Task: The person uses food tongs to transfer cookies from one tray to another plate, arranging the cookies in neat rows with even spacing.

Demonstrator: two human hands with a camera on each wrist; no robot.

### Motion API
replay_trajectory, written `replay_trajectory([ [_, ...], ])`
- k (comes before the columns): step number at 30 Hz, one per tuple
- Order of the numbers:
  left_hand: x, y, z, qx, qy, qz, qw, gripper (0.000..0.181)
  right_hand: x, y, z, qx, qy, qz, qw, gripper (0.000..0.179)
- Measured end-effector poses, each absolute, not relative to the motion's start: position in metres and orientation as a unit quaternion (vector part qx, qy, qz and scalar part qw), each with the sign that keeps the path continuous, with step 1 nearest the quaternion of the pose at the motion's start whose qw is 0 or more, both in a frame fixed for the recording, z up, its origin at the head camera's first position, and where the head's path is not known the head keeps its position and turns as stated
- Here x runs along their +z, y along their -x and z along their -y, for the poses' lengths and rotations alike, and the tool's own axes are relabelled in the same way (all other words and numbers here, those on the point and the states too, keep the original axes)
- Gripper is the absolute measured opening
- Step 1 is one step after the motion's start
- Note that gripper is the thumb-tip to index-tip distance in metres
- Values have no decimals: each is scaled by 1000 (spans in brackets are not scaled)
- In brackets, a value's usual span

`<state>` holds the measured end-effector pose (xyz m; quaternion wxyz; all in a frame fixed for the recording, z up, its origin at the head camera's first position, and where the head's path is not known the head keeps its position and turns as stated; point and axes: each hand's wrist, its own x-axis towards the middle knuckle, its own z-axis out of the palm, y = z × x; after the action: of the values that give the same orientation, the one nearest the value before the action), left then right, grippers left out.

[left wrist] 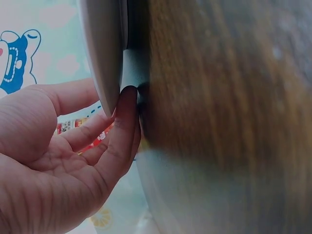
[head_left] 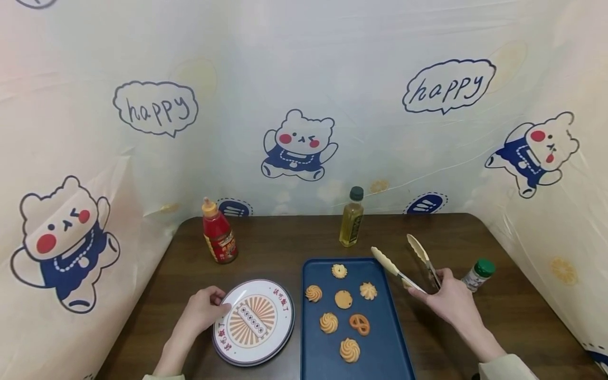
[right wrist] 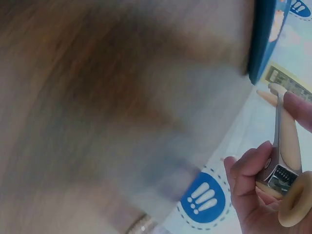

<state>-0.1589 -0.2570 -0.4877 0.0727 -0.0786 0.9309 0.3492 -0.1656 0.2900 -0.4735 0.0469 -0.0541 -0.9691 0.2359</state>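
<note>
At the left rim of a round white plate (head_left: pixel 253 320) printed with a sunburst and red characters, my left hand (head_left: pixel 199 312) pinches the edge. Its thumb lies on top and its fingers (left wrist: pixel 122 117) reach under the rim in the left wrist view. Another plate shows beneath this one. My right hand (head_left: pixel 453 302) grips metal tongs (head_left: pixel 387 261) with cream tips, their arms spread apart and pointing away from me. Left of the tongs lies a blue tray (head_left: pixel 385 338) holding several swirl cookies (head_left: pixel 350 350), a round cookie (head_left: pixel 343 300) and a pretzel-shaped one (head_left: pixel 359 324).
A red sauce bottle (head_left: pixel 220 237) with a yellow cap stands behind the plates. An oil bottle (head_left: pixel 351 221) is beyond the tray's far edge. Just past my right hand is a green-capped jar (head_left: pixel 480 274). Printed cloth (head_left: pixel 304 63) surrounds the dark wooden table (head_left: pixel 280 237).
</note>
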Motion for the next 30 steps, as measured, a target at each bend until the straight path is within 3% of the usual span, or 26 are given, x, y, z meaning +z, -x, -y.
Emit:
replay_trajectory([
  [17,-488,157,259,353,81,-929,76,29,-433,134,-302,187,14,981,50,89],
  [30,-488,156,260,357,88,-926,84,31,-438,119,-293,195,18,981,-18,88],
])
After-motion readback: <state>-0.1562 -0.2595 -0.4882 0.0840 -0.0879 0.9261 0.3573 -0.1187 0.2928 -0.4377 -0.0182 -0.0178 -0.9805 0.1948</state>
